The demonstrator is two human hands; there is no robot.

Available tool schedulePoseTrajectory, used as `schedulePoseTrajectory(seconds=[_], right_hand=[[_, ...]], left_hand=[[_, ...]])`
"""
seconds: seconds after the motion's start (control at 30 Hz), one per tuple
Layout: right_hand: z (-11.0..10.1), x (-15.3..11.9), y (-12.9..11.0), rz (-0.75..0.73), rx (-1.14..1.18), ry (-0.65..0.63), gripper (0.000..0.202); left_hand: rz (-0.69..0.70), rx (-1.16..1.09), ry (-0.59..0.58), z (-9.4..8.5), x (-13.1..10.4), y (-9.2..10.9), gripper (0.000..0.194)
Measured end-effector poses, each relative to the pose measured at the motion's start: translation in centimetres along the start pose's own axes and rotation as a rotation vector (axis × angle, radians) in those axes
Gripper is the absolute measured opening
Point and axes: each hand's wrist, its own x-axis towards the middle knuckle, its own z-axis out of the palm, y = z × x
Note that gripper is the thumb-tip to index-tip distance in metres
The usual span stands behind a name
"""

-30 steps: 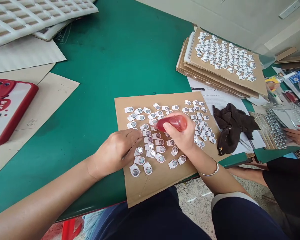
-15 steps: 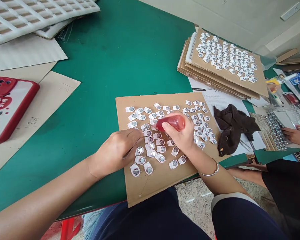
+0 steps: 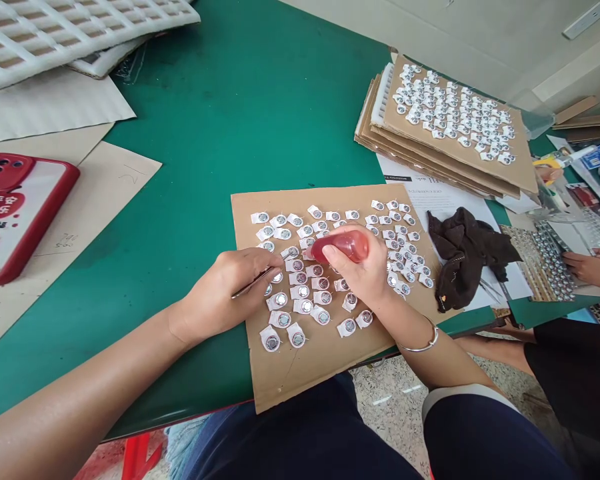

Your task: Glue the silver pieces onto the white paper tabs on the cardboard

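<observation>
A brown cardboard sheet point(image 3: 325, 363) lies on the green table in front of me, covered with several small white tabs with round metal centres point(image 3: 300, 293). My left hand point(image 3: 227, 290) rests on the sheet's left edge and pinches thin metal tweezers point(image 3: 253, 283), tips pointing at the tabs. My right hand point(image 3: 363, 267) hovers over the middle of the sheet and grips a small red squeeze bottle point(image 3: 347, 245), its nozzle aimed left and down at the tabs.
A stack of cardboard sheets point(image 3: 445, 147) with more tabs sits at the back right. A dark cloth point(image 3: 463, 257) lies right of my sheet. A red phone point(image 3: 17, 213) lies at the left on paper. White foam trays point(image 3: 70, 30) fill the back left. Another person's hand point(image 3: 593, 267) works at the right edge.
My left hand slid slightly left and back, lifting the tweezers to a flatter angle. The right hand and the red bottle stayed almost still.
</observation>
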Motion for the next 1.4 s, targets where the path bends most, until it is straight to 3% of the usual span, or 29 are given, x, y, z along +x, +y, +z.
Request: schedulePoseTrajectory(seconds=[0.53,1.4], right_hand=[[0.17,-0.23,-0.16,0.0,0.028,-0.025,0.02],[0.29,-0.24,-0.26,-0.017,0.089,-0.052,0.021]], left_hand=[[-0.142,-0.055,0.021,-0.44,0.34,-0.73,0.012],[-0.187,-0.059,0.005,-0.47,0.65,-0.5,0.012]])
